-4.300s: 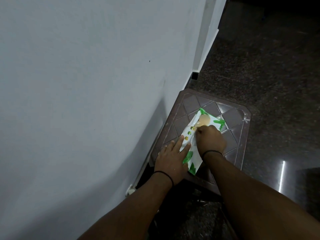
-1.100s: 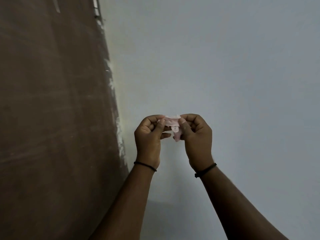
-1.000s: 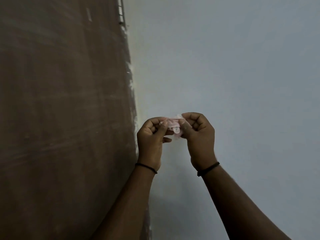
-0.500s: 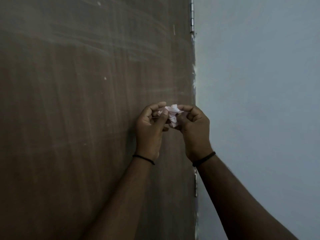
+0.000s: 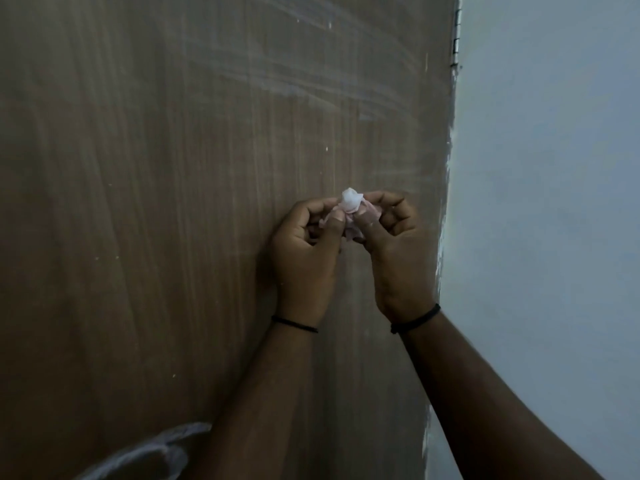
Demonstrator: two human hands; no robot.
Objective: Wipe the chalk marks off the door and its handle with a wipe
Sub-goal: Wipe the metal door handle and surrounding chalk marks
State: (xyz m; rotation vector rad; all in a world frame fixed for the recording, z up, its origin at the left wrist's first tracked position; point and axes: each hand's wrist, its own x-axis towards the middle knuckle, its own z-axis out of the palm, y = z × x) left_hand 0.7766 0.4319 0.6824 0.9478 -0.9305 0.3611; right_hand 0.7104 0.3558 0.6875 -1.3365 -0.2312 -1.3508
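A brown wooden door (image 5: pixel 173 202) fills most of the view. Faint white chalk smears (image 5: pixel 311 81) run across its upper part, and a thick chalk stroke (image 5: pixel 145 452) curves along the lower left. A small crumpled pale pink wipe (image 5: pixel 350 207) is held up in front of the door at mid-height. My left hand (image 5: pixel 306 251) pinches its left side between thumb and fingers. My right hand (image 5: pixel 394 251) pinches its right side. The door handle is out of view.
A pale grey-blue wall (image 5: pixel 554 202) borders the door on the right. A metal hinge (image 5: pixel 456 32) sits at the door's upper right edge, and white paint flecks run down that edge.
The view has swung left, so the door now fills the frame and the wall has shrunk to the right. Both hands keep working the wipe between their fingers.
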